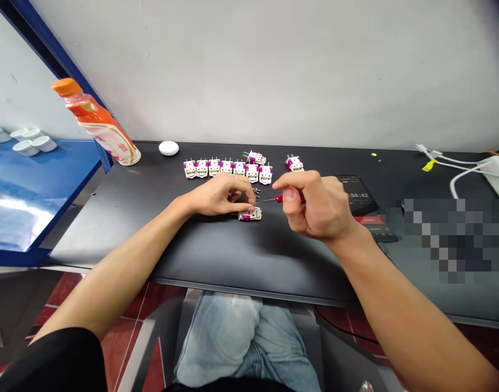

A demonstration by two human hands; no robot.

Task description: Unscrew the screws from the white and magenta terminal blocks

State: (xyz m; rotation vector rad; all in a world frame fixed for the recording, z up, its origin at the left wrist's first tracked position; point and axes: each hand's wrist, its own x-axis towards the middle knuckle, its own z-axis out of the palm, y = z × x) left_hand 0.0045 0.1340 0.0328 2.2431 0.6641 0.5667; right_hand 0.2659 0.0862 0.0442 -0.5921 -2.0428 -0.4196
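Note:
Thumb and fingers of my left hand (pixel 224 195) pinch a small white-and-purple plug part (pixel 250 214) lying on the dark table. My right hand (pixel 317 207) is closed around a screwdriver with a red handle (pixel 279 198). Its thin shaft points left, and the tip is close to my left fingertips; whether it touches the part I cannot tell. Tiny brass-coloured screws (pixel 256 192) lie just behind. Farther back stands a row of several similar plug parts (pixel 226 167), their metal pins upward. One more plug part (pixel 256 158) rests behind that row, and another (pixel 294 163) sits apart to the right.
A drink bottle with an orange cap (pixel 106 128) and a white oval object (pixel 168 148) stand at the back left. To the right lie a phone showing a timer (pixel 358 194), a black-and-red object (pixel 376 227) and white cables (pixel 457 163). A grey wall rises behind the table (pixel 249 256).

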